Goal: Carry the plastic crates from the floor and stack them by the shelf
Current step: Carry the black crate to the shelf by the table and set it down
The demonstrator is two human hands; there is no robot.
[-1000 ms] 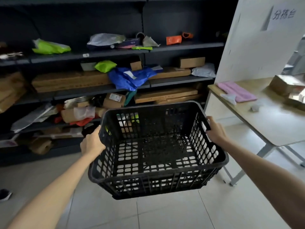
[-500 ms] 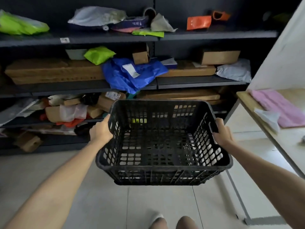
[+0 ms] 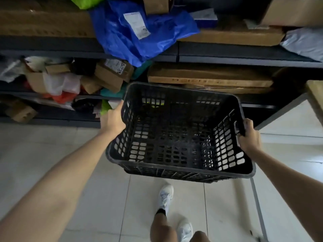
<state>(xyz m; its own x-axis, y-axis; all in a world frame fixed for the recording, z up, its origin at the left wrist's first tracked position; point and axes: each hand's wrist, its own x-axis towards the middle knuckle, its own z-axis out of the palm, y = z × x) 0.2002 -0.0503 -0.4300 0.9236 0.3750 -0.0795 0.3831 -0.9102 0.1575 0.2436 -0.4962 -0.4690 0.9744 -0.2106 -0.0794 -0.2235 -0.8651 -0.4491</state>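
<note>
I hold an empty black plastic crate [image 3: 178, 172] with perforated walls in the air above the tiled floor, right in front of the dark shelf [image 3: 227, 57]. My left hand [image 3: 112, 120] grips the crate's left rim. My right hand [image 3: 249, 137] grips the handle slot on its right side. The crate tilts slightly, its far edge close to the lower shelf boards. My legs and white shoes show below the crate.
The shelf is packed with cardboard boxes [image 3: 209, 79], a blue plastic bag [image 3: 139, 34] and loose parcels [image 3: 57, 82]. A wooden table corner [image 3: 315, 95] and its metal leg [image 3: 258, 206] stand at the right. Pale floor tiles [image 3: 43, 145] stretch to the left.
I have walked closer to the shelf with the crate, and the view has tipped downward. The crate now sits lower and nearer the shelf's bottom levels. Both hands keep their grip.
</note>
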